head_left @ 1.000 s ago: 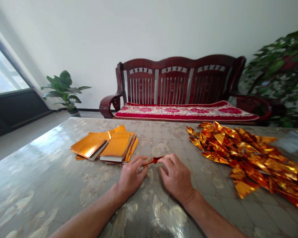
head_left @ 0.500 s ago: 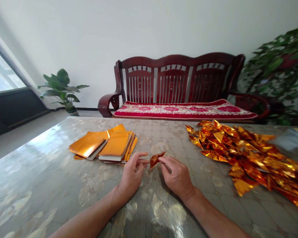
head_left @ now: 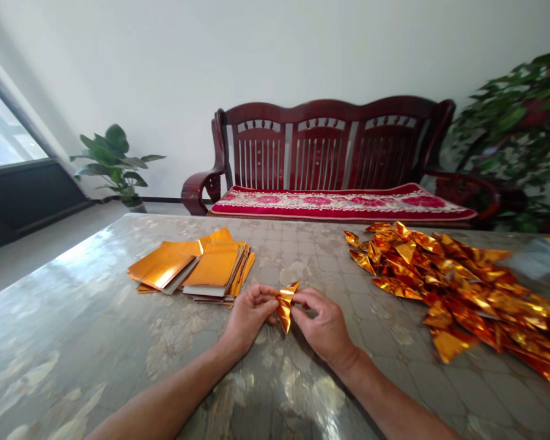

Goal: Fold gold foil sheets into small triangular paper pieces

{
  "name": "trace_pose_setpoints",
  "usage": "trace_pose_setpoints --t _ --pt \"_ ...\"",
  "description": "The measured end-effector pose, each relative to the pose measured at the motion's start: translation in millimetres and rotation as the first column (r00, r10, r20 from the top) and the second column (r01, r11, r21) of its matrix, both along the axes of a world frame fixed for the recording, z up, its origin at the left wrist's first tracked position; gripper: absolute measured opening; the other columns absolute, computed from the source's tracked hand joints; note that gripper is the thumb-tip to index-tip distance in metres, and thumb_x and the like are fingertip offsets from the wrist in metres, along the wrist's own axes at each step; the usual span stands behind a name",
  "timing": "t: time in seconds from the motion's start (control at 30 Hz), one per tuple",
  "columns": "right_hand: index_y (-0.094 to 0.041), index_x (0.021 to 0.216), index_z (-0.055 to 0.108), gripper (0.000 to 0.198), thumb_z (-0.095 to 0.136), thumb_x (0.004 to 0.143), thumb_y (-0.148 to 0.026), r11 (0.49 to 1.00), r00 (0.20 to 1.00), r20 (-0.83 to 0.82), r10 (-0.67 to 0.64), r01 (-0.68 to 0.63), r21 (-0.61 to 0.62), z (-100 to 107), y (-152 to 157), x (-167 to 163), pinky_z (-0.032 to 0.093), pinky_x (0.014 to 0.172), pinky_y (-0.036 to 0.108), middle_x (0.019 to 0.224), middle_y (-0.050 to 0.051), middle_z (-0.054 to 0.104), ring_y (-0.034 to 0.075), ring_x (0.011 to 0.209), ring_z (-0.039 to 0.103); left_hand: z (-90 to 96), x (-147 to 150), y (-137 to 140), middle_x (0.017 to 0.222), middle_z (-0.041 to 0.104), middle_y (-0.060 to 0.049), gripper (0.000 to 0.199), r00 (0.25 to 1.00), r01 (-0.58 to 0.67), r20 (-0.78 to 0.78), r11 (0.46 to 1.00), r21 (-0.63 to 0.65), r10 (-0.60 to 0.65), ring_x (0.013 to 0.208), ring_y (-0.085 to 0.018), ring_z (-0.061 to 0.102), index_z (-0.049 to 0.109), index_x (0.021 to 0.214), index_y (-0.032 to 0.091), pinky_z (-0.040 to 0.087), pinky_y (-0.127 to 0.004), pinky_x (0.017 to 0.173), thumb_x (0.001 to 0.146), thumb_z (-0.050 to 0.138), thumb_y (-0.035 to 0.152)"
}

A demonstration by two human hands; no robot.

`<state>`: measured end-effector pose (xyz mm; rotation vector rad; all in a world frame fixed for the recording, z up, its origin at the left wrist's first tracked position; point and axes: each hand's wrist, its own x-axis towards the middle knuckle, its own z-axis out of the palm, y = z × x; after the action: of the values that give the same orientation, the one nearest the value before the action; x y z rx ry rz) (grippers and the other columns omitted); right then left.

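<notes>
A shiny gold foil paper piece (head_left: 286, 305), folded to points at both ends, is held between my two hands just above the table. The thumb and fingers of my left hand (head_left: 252, 315) pinch its left side. On the other side, my right hand (head_left: 323, 324) is closed on its right edge, with the fingertips partly behind the foil. Flat gold foil sheets with pale backs (head_left: 213, 266) lie in loose stacks beyond my left hand. To the right spreads a heap of folded gold foil pieces (head_left: 453, 275), much like the one I hold.
The table (head_left: 174, 373) has a glossy, flower-patterned cover. A clear plastic bag (head_left: 538, 260) lies at its right edge. Behind stands a dark red wooden bench (head_left: 321, 153) with a red floral cushion (head_left: 343, 203). Potted plants stand left (head_left: 117, 162) and right (head_left: 517, 122).
My left hand, apart from the foil before, has closed on its left side. The folded piece has turned more upright and shows a wider, brighter face. My right hand still holds it.
</notes>
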<state>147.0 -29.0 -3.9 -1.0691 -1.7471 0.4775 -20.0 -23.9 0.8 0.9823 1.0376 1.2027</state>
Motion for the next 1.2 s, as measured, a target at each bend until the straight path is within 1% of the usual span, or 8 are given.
trace_pose_setpoints --t 0.1,0.27,0.53,0.67,0.87,0.97,1.1,1.2 --pt "-0.023 0.083 0.072 0.018 0.062 0.076 -0.011 0.998 0.999 -0.034 -0.027 0.025 -0.050 -0.3 0.3 -2.4 0.050 0.073 0.024 0.089 0.001 0.068 0.016 0.085 0.065 0.1 1.1 0.1 0.069 0.070 -0.002 0.036 0.999 -0.004 -0.036 1.000 0.004 0.004 0.055 -0.009 0.060 0.068 0.081 0.013 0.049 -0.018 0.051 0.059 0.083 0.037" --pt "-0.026 0.083 0.074 0.017 0.063 0.077 -0.015 0.993 0.996 -0.052 -0.078 0.073 -0.096 -0.1 -0.2 -5.8 0.049 0.081 0.025 0.097 0.002 0.067 0.016 0.092 0.064 0.8 1.6 -0.6 0.061 0.067 0.001 0.033 0.997 -0.008 -0.073 1.000 0.005 0.009 0.049 -0.008 0.057 0.068 0.078 0.013 0.048 -0.018 0.050 0.059 0.082 0.035" --pt "-0.024 0.081 0.069 0.015 0.060 0.081 -0.013 0.992 0.989 0.085 -0.123 0.123 0.006 2.2 -3.4 -5.6 0.048 0.079 0.025 0.097 0.001 0.066 0.016 0.092 0.064 2.0 2.0 -1.0 0.060 0.066 0.001 0.039 0.997 0.012 -0.075 1.000 0.006 -0.011 0.047 -0.007 0.055 0.067 0.077 0.013 0.046 -0.017 0.047 0.057 0.085 0.041" --pt "-0.023 0.083 0.064 0.012 0.058 0.083 -0.013 0.990 0.980 0.143 -0.135 0.127 0.067 3.0 -3.3 -6.0 0.048 0.081 0.028 0.101 0.003 0.065 0.018 0.095 0.063 3.2 1.4 -1.9 0.058 0.064 0.001 0.040 0.999 0.008 -0.045 1.000 0.000 -0.008 0.048 -0.007 0.056 0.066 0.076 0.013 0.046 -0.017 0.048 0.057 0.086 0.042" --pt "-0.023 0.087 0.058 0.009 0.053 0.089 -0.016 0.984 0.955 0.250 -0.162 0.138 0.110 6.3 -4.9 -7.3 0.048 0.080 0.032 0.103 0.006 0.063 0.021 0.097 0.061 4.5 0.0 -3.2 0.059 0.066 0.000 0.041 1.000 0.020 0.005 1.000 -0.021 -0.020 0.050 -0.007 0.056 0.065 0.077 0.012 0.045 -0.016 0.050 0.058 0.087 0.041" --pt "-0.023 0.088 0.057 0.009 0.051 0.091 -0.017 0.985 0.957 0.245 -0.157 0.135 0.103 7.5 -6.8 -7.4 0.048 0.079 0.031 0.103 0.006 0.062 0.021 0.096 0.061 4.0 -0.5 -3.0 0.060 0.066 0.000 0.041 0.999 0.033 0.021 0.999 -0.036 -0.032 0.049 -0.007 0.057 0.064 0.078 0.012 0.045 -0.016 0.050 0.058 0.087 0.041" --pt "-0.023 0.092 0.058 0.008 0.053 0.090 -0.017 0.991 0.972 0.201 -0.123 0.109 0.080 8.1 -7.3 -7.2 0.048 0.083 0.030 0.107 0.006 0.060 0.020 0.101 0.059 3.2 -1.3 -2.4 0.059 0.065 0.001 0.041 0.999 0.031 0.027 0.998 -0.046 -0.029 0.048 -0.006 0.056 0.062 0.079 0.013 0.045 -0.015 0.050 0.059 0.086 0.040" --pt "-0.024 0.089 0.059 0.008 0.056 0.088 -0.017 0.990 0.973 0.186 -0.133 0.122 0.069 6.8 -6.1 -7.6 0.049 0.078 0.028 0.106 0.005 0.060 0.019 0.096 0.061 3.0 -1.6 -1.9 0.060 0.065 0.002 0.042 0.999 0.038 0.009 0.998 -0.046 -0.038 0.047 -0.006 0.056 0.061 0.080 0.013 0.044 -0.015 0.049 0.060 0.086 0.041"
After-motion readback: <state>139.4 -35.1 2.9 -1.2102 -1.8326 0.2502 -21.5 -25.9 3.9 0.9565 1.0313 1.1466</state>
